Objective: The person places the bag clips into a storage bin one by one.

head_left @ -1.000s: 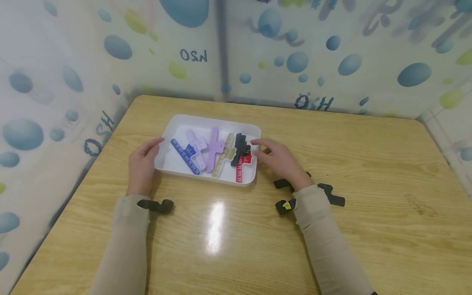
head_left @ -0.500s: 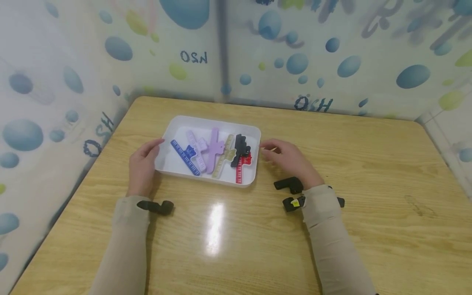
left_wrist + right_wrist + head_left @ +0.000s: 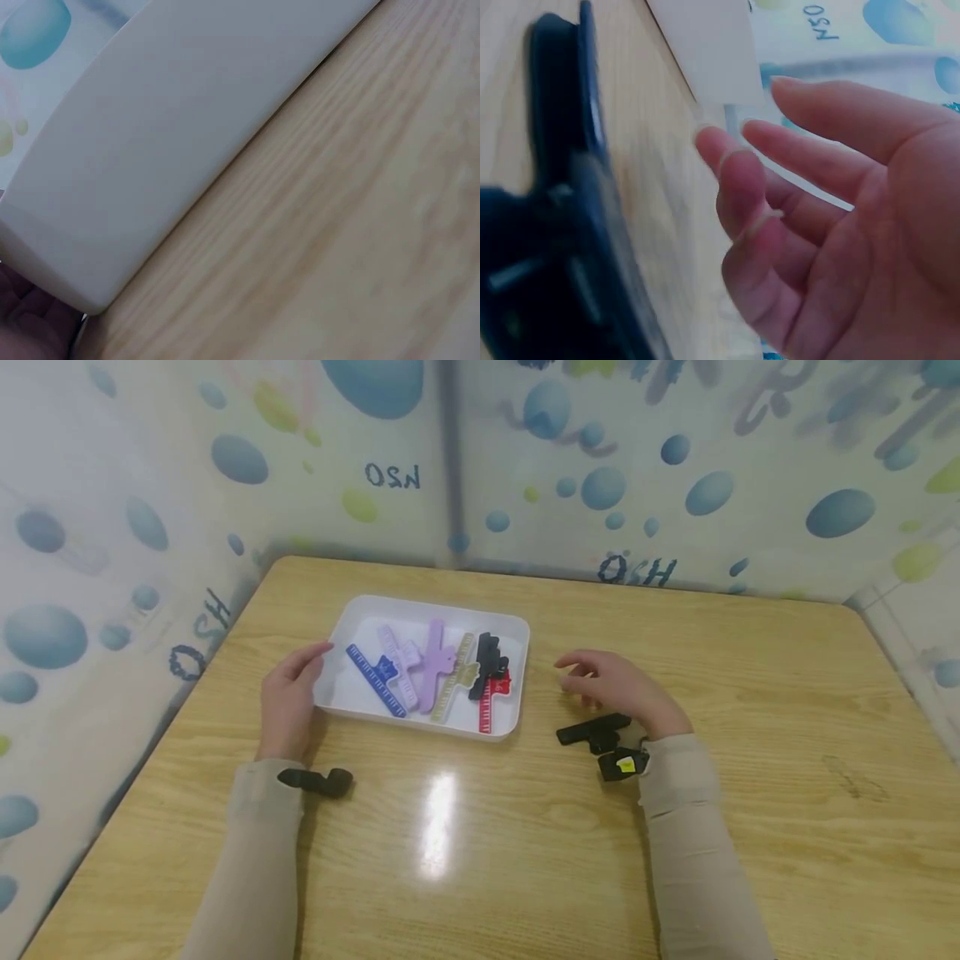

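Observation:
A white tray (image 3: 360,713) holds several plastic clips: a blue clip (image 3: 378,681), a pale lilac clip (image 3: 397,667), a purple clip (image 3: 433,667), a gold clip (image 3: 455,679), a black clip (image 3: 487,665) and a red clip (image 3: 487,714). My left hand (image 3: 288,702) rests at the tray's left side, fingertips at the rim. In the left wrist view, its fingers lie against the tray's outer wall (image 3: 165,135). Right of the tray, my right hand (image 3: 611,685) hovers with loosely curled fingers and holds nothing. Another black clip (image 3: 588,732) lies just below it on the table.
The wooden table (image 3: 480,843) reaches back to a wall (image 3: 510,460) printed with coloured bubbles. Small black wrist cameras sit on both cuffs, the left camera (image 3: 322,781) close over the table. My right sleeve (image 3: 697,843) crosses the table's right part.
My right hand has drawn away from the tray's right rim towards the right. Its forearm now covers a second black clip on the table. The left hand and the tray stay put.

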The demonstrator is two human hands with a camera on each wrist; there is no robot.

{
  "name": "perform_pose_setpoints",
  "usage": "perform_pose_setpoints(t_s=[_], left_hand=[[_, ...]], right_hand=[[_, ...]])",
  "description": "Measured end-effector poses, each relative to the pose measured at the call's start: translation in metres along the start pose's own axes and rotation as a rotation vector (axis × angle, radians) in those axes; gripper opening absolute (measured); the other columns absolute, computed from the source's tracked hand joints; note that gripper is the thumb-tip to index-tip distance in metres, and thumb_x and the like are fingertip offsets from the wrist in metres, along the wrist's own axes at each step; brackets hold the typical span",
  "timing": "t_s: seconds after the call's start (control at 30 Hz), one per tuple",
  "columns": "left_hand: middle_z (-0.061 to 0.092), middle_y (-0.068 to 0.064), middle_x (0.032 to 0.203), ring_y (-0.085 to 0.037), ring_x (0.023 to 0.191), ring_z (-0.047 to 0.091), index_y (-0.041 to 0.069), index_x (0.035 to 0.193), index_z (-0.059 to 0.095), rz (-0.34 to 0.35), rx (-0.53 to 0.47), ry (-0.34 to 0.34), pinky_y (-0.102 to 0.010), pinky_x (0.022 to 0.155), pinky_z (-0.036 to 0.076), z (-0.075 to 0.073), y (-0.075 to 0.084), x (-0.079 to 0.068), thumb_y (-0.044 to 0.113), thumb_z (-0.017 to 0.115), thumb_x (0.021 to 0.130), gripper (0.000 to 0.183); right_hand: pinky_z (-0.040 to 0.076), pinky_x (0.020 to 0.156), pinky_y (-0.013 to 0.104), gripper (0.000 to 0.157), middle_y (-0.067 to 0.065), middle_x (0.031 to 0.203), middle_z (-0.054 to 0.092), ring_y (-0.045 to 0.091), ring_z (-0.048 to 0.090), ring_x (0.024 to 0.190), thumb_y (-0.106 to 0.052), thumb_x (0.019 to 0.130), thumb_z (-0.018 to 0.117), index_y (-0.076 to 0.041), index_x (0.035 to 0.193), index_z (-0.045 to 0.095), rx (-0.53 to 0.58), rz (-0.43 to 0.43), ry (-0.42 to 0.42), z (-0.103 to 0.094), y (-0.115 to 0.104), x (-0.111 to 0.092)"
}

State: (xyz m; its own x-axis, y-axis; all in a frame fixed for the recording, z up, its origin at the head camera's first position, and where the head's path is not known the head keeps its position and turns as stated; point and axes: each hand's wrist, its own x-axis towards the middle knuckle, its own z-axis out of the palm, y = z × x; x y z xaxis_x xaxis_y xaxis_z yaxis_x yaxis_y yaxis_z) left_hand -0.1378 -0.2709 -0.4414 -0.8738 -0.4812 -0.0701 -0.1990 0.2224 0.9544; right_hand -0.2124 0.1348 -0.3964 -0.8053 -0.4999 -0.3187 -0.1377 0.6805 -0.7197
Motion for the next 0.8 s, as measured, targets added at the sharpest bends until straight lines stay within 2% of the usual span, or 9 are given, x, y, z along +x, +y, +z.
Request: perform_pose_setpoints(t_s=[0.3, 0.57, 0.8], left_hand=[[0.048, 0.011, 0.128, -0.008, 0.121, 0.037, 0.027, 0.116, 0.06, 0.001, 0.004, -0.005, -0.033, 0.103, 0.025, 0.001, 0.0, 0.001, 0.037, 0.044, 0.092, 0.03], [0.047, 0.011, 0.129, -0.008, 0.122, 0.036, 0.028, 0.116, 0.059, -0.012, 0.015, -0.009, -0.034, 0.104, 0.024, 0.0, 0.0, 0.0, 0.038, 0.043, 0.092, 0.03], [0.048, 0.011, 0.128, -0.008, 0.121, 0.037, 0.028, 0.115, 0.06, -0.007, 0.016, 0.0, -0.033, 0.103, 0.025, 0.0, 0.001, 0.0, 0.038, 0.044, 0.092, 0.03]], right_hand=[[0.05, 0.063, 0.032, 0.045, 0.013, 0.103, 0.058, 0.021, 0.058, 0.065, -0.037, 0.09, 0.051, -0.013, 0.127, 0.044, -0.035, 0.028, -0.072, -0.007, 0.012, -0.003], [0.052, 0.059, 0.034, 0.038, 0.013, 0.091, 0.058, 0.023, 0.06, 0.063, -0.031, 0.091, 0.051, -0.01, 0.123, 0.048, 0.03, 0.042, -0.13, -0.003, 0.01, -0.005], [0.052, 0.058, 0.034, 0.035, 0.012, 0.088, 0.059, 0.024, 0.059, 0.065, -0.03, 0.091, 0.051, -0.011, 0.12, 0.05, 0.027, 0.046, -0.131, -0.001, 0.01, -0.004]])
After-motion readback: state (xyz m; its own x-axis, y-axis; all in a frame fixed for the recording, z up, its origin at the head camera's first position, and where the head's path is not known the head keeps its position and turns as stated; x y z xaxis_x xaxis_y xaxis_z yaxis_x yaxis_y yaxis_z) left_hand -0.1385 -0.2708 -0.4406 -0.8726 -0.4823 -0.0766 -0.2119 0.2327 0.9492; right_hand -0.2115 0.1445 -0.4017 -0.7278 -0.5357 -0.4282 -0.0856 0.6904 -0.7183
